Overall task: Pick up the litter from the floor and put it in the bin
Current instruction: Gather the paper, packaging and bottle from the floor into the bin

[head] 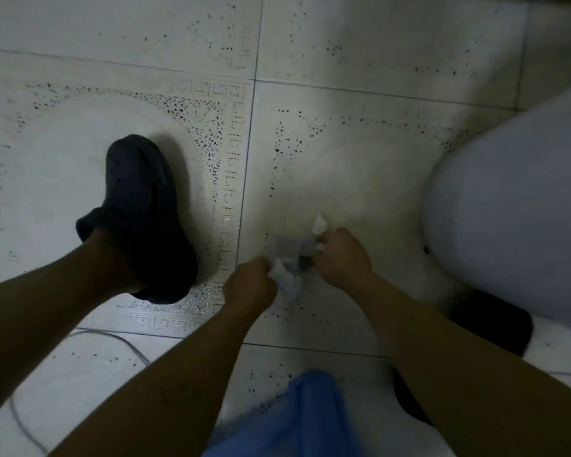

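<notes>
- A white tiled floor (343, 44) with black speckled patterning and thin dark grout lines fills the view and runs under the black slip-on shoe (139, 209).
- A large, pale grey-blue rounded object (508, 219) with a smooth surface stands far to the right of the shoe; what it is cannot be told.
- A fold of bright blue cloth (310, 417) hangs at the bottom edge, below and to the right of the shoe.
- The shoe is worn on a bare-ankled foot, its toe pointing up the picture.
- The left hand (249, 285), low and just right of the shoe's heel, has its fingers curled round a wad of crumpled white tissue paper (285, 282).
- The right hand (343, 255), farther right of the shoe, pinches another scrap of white tissue (318, 224) at its fingertips.
- A flatter greyish-white sheet (290, 247) lies between the two hands, right of the shoe; whether it rests on the floor or is lifted cannot be told.
- A thin grey cable (126, 341) curves over the tiles below the shoe.
</notes>
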`<state>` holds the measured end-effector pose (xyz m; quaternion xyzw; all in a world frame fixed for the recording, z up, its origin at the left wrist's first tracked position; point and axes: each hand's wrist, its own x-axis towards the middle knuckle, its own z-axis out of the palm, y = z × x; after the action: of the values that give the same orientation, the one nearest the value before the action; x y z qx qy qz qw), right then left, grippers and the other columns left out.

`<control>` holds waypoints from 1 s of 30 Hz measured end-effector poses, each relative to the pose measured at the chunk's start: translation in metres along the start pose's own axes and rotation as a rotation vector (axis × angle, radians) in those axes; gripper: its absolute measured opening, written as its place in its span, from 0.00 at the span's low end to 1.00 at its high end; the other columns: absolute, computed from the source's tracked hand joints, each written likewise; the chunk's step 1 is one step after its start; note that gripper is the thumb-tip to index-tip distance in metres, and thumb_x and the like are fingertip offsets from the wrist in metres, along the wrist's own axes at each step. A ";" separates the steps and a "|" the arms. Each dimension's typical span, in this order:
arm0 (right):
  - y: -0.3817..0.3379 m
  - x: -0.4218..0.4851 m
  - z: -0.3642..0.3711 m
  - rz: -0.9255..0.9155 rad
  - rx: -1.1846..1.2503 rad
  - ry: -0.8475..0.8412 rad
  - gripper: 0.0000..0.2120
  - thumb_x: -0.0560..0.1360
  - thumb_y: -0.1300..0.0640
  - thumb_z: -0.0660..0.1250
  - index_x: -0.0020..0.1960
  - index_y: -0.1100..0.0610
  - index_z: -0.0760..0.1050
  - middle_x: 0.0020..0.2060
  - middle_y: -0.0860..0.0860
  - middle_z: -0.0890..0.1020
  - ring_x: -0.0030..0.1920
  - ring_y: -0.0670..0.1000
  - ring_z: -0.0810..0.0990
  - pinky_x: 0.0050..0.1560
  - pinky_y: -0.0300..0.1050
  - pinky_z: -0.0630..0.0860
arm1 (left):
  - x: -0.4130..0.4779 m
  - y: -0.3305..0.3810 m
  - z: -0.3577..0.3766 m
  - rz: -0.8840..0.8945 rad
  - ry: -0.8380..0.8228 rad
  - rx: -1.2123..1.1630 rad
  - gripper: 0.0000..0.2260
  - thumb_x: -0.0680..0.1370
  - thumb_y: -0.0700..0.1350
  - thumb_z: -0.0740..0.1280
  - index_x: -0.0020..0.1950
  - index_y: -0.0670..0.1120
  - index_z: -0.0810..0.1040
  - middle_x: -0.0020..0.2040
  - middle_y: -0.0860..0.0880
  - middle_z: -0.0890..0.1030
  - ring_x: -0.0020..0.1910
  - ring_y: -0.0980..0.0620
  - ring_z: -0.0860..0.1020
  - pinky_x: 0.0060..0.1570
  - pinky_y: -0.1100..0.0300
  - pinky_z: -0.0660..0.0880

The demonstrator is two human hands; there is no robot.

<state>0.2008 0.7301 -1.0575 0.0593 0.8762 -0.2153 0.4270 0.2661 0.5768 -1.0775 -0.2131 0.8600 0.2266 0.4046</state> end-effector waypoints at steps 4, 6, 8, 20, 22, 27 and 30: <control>-0.006 -0.028 -0.017 0.006 -0.002 0.199 0.12 0.79 0.55 0.60 0.55 0.59 0.79 0.54 0.60 0.80 0.53 0.60 0.79 0.52 0.51 0.76 | -0.013 0.001 -0.016 0.068 0.024 -0.001 0.07 0.79 0.46 0.64 0.51 0.44 0.78 0.50 0.43 0.82 0.47 0.47 0.80 0.45 0.57 0.77; -0.014 -0.045 -0.029 -0.008 0.037 0.211 0.16 0.81 0.54 0.56 0.56 0.61 0.79 0.56 0.61 0.80 0.57 0.60 0.79 0.56 0.49 0.75 | -0.026 0.008 -0.027 0.098 0.039 -0.027 0.06 0.77 0.46 0.66 0.50 0.45 0.76 0.49 0.44 0.82 0.46 0.48 0.80 0.44 0.57 0.78; -0.021 -0.066 -0.044 -0.012 0.074 0.217 0.15 0.80 0.57 0.56 0.58 0.63 0.77 0.60 0.60 0.80 0.60 0.59 0.78 0.58 0.47 0.75 | -0.041 0.022 -0.045 0.122 0.071 -0.066 0.08 0.75 0.47 0.68 0.50 0.47 0.72 0.46 0.46 0.80 0.43 0.49 0.80 0.44 0.54 0.80; -0.052 -0.199 -0.150 -0.318 0.070 0.461 0.09 0.75 0.55 0.65 0.53 0.55 0.79 0.48 0.52 0.82 0.44 0.51 0.78 0.42 0.39 0.69 | -0.163 0.082 -0.163 0.385 0.153 0.030 0.08 0.76 0.43 0.63 0.51 0.42 0.79 0.44 0.46 0.80 0.43 0.49 0.78 0.39 0.61 0.72; -0.052 -0.223 -0.166 -0.352 0.051 0.496 0.10 0.74 0.54 0.65 0.53 0.55 0.79 0.48 0.52 0.83 0.46 0.52 0.79 0.42 0.40 0.69 | -0.181 0.090 -0.168 0.415 0.168 0.030 0.08 0.76 0.42 0.62 0.50 0.40 0.78 0.45 0.44 0.80 0.42 0.49 0.77 0.36 0.62 0.71; -0.031 -0.275 -0.207 -0.354 -0.075 0.521 0.09 0.73 0.53 0.65 0.50 0.55 0.79 0.49 0.53 0.82 0.50 0.54 0.78 0.46 0.42 0.70 | -0.215 0.117 -0.175 0.495 0.232 -0.045 0.08 0.78 0.41 0.59 0.53 0.41 0.74 0.51 0.41 0.79 0.43 0.47 0.76 0.38 0.59 0.70; -0.011 -0.295 -0.230 -0.306 -0.110 0.559 0.08 0.73 0.53 0.65 0.50 0.54 0.79 0.49 0.51 0.81 0.50 0.53 0.77 0.45 0.42 0.68 | -0.230 0.139 -0.179 0.542 0.256 -0.011 0.10 0.79 0.40 0.57 0.57 0.40 0.72 0.55 0.40 0.78 0.50 0.43 0.77 0.43 0.58 0.71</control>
<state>0.2167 0.8421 -0.7010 -0.0394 0.9687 -0.2046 0.1349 0.2163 0.6303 -0.7632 -0.0049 0.9284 0.3020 0.2164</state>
